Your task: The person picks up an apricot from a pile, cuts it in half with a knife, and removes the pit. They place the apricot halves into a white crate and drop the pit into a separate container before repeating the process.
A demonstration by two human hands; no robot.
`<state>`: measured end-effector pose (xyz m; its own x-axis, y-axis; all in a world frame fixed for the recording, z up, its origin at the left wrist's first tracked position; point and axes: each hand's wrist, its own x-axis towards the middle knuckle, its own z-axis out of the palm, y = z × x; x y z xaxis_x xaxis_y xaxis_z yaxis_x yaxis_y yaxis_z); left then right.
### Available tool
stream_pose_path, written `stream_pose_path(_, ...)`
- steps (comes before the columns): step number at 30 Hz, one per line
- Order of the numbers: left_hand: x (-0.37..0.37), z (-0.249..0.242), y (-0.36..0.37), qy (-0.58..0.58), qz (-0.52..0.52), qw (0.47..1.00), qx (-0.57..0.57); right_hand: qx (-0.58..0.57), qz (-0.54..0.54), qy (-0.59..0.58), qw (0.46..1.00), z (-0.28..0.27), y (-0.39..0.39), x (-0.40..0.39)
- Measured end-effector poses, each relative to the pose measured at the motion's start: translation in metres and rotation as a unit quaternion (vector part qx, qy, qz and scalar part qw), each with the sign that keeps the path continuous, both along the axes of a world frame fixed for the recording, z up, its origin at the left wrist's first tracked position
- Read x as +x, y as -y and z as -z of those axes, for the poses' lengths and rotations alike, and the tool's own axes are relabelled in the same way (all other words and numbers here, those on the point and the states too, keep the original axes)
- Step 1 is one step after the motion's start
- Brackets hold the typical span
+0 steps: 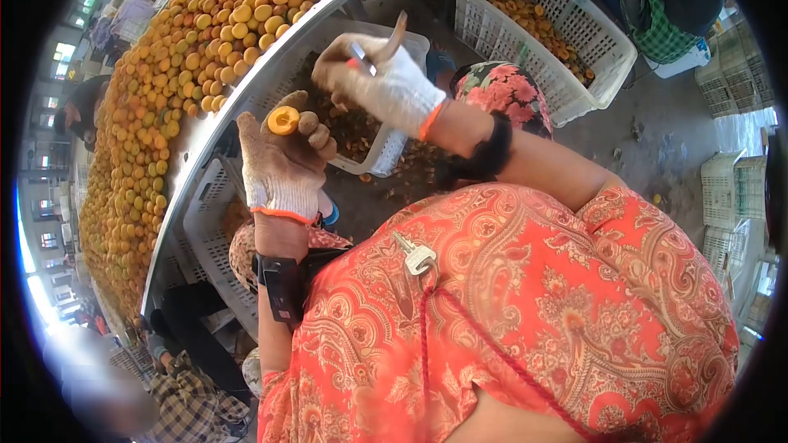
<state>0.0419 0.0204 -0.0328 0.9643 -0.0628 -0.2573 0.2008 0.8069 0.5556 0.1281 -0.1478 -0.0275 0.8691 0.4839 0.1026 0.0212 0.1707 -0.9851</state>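
Note:
My left hand (pixel 287 156), in a stained white knit glove with an orange cuff, is closed around an apricot half (pixel 283 121). The cut face points up and shows a dark hollow in its middle. Up and to the right, my right hand (pixel 382 78), gloved the same way, grips a small tool (pixel 361 59) with red and grey metal parts; the rest of it is hidden in the fingers. Its thumb sticks up. Both hands are over a pale plastic crate (pixel 417 49) holding dark pits and scraps, and they are apart from each other.
Whole apricots (pixel 238 16) cover a long metal-edged table (pixel 185 160) on the left. A white crate (pixel 603 86) with apricot halves stands at upper right. Another crate (pixel 201 221) sits below the table edge. Other people sit nearby; one wears a plaid shirt (pixel 185 398).

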Motion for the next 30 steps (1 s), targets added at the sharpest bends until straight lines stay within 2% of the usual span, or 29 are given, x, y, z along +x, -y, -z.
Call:
stream_pose_path(2,0.008,0.001,0.009,-0.044,-0.032,0.998,0.028,0.036,-0.116,-0.024,0.992,0.006,0.009,-0.006)
stream_pose_path(3,0.012,-0.001,0.015,-0.082,-0.065,0.993,0.056,-0.110,0.015,0.311,0.944,0.013,0.007,-0.004)
stream_pose_path(4,0.018,0.003,0.016,-0.085,-0.060,0.993,0.055,-0.121,-0.003,0.306,0.944,0.019,0.005,-0.003)
stream_pose_path(6,0.029,0.013,0.017,-0.113,-0.104,0.987,0.054,-0.107,0.040,0.342,0.933,0.033,0.001,0.003)
stream_pose_path(7,0.032,0.019,0.011,-0.079,-0.050,0.994,0.053,-0.110,0.042,0.338,0.934,0.037,0.002,0.007)
stream_pose_path(8,0.035,0.021,0.013,-0.084,-0.049,0.994,0.054,-0.103,0.046,0.343,0.933,0.040,0.006,0.012)
stream_pose_path(10,0.039,0.014,0.019,-0.064,-0.019,0.989,0.131,-0.098,0.051,0.344,0.932,0.046,0.006,0.020)
stream_pose_path(12,0.048,0.014,0.007,-0.083,0.014,0.982,0.167,-0.091,0.053,0.319,0.942,0.053,0.009,0.026)
stream_pose_path(13,0.054,0.018,-0.004,-0.096,0.048,0.973,0.204,-0.089,0.050,0.243,0.965,0.047,0.015,0.029)
stream_pose_path(14,0.065,0.023,-0.018,-0.097,0.077,0.980,0.157,-0.058,0.051,0.182,0.980,0.057,0.017,0.038)
stream_pose_path(17,0.087,0.033,-0.046,-0.103,0.036,0.949,0.295,-0.035,0.104,-0.022,0.994,0.057,0.039,0.058)
stream_pose_path(18,0.095,0.043,-0.058,-0.108,0.041,0.949,0.295,-0.023,0.122,-0.107,0.986,0.051,0.050,0.063)
stream_pose_path(20,0.110,0.072,-0.083,-0.153,0.022,0.910,0.384,-0.008,0.158,-0.139,0.977,0.064,0.067,0.074)
stream_pose_path(21,0.122,0.090,-0.091,-0.234,-0.013,0.888,0.395,-0.022,0.168,-0.177,0.970,0.062,0.074,0.077)
stream_pose_path(22,0.132,0.105,-0.101,-0.235,-0.009,0.888,0.394,-0.035,0.179,-0.212,0.960,0.060,0.076,0.077)
stream_pose_path(24,0.151,0.134,-0.117,-0.265,0.102,0.824,0.490,-0.027,0.174,-0.221,0.959,0.081,0.077,0.085)
stream_pose_path(25,0.159,0.151,-0.124,-0.238,0.149,0.829,0.484,-0.016,0.167,-0.226,0.960,0.089,0.077,0.088)
stream_pose_path(26,0.167,0.171,-0.128,-0.241,0.152,0.828,0.483,-0.018,0.168,-0.230,0.958,0.092,0.077,0.090)
stream_pose_path(28,0.187,0.204,-0.126,-0.279,0.228,0.740,0.569,-0.109,0.104,-0.233,0.961,0.091,0.079,0.097)
stream_pose_path(29,0.197,0.226,-0.131,-0.280,0.232,0.739,0.567,-0.153,0.089,-0.229,0.957,0.085,0.078,0.099)
stream_pose_path(30,0.207,0.250,-0.136,-0.279,0.282,0.682,0.614,-0.155,0.089,-0.231,0.956,0.081,0.078,0.101)
